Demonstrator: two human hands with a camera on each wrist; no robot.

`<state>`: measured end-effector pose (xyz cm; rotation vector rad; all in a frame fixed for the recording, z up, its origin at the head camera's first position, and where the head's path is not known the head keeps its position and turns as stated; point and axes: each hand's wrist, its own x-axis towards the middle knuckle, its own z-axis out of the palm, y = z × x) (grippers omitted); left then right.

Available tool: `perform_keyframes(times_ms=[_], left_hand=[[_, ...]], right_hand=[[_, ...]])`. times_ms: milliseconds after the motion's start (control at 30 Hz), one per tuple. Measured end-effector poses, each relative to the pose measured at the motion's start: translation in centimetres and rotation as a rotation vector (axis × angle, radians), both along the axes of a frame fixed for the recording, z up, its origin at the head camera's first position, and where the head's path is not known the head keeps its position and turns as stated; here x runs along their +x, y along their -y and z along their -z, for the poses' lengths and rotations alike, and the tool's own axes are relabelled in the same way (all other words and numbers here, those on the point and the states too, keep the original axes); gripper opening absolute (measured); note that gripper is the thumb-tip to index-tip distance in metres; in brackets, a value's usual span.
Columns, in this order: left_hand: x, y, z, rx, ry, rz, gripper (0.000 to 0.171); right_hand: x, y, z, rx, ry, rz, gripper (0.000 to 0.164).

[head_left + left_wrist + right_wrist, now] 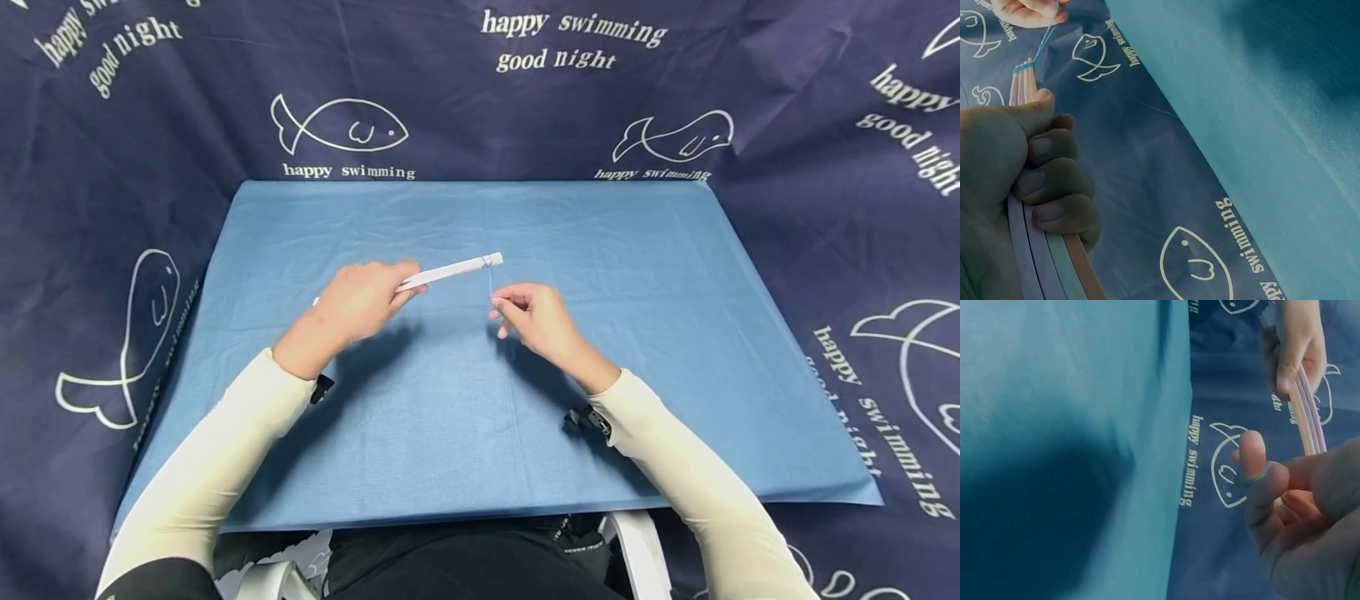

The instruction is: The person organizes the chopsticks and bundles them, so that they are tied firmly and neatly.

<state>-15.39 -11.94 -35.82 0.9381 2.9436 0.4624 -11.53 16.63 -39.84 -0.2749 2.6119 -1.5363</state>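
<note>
My left hand (363, 298) grips a bundle of long, slim pale sticks (452, 271) above the table. Their far end points right, towards my other hand. Up close in the left wrist view, the sticks (1036, 240) show pastel lilac, green and orange-brown, with fingers and thumb wrapped round them. A thin blue rubber band (1025, 65) circles the bundle near its tip. From there it stretches down to my right hand (538, 318), which pinches it between thumb and fingertip. In the right wrist view a bit of the blue band (1256, 479) shows at those fingertips.
A blue cloth (450, 417) covers the table under both hands. Dark navy curtains (480, 133) with white fish prints and lettering stand round the back and sides. White chair armrests (637, 550) show at the table's front edge.
</note>
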Motion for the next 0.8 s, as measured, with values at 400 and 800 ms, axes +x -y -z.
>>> perform_keyframes(times_ms=[400, 800], left_hand=[[0.5, -0.4, 0.7, -0.093, -0.027, 0.091, 0.019], [1.4, -1.3, 1.4, -0.127, -0.250, 0.196, 0.020]], right_hand=[[-1.0, -1.3, -2.9, 0.235, 0.013, -0.030, 0.042], [-1.0, -0.7, -5.8, 0.439, 0.101, -0.193, 0.064]])
